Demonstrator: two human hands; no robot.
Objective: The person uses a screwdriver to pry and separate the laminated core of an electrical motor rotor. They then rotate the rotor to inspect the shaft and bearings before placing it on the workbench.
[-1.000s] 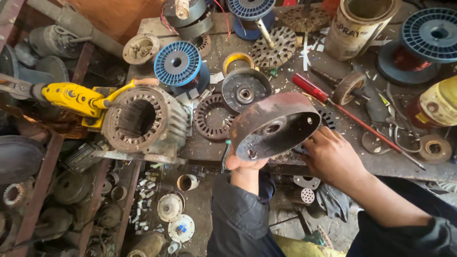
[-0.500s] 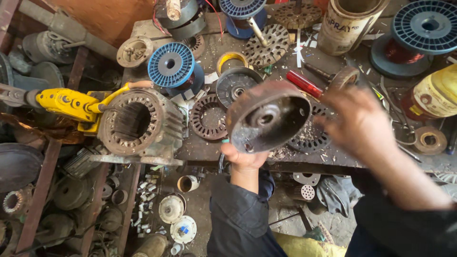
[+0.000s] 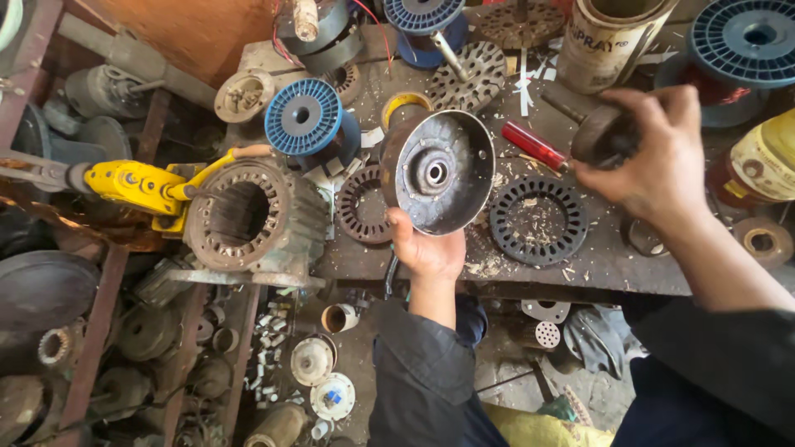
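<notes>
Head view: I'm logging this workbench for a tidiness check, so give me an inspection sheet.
Surface: workbench dusty, strewn with shavings.
Job's things: round metal end cover held upright in left hand; small dark round part gripped by right hand.
Clutter: stator housing, blue wire spools, slotted lamination rings, red-handled tool, cans.
Grippers: both hands closed on their parts.
Cables: red wires at top.
Surroundings: yellow puller tool; old motor parts on the floor.
</notes>
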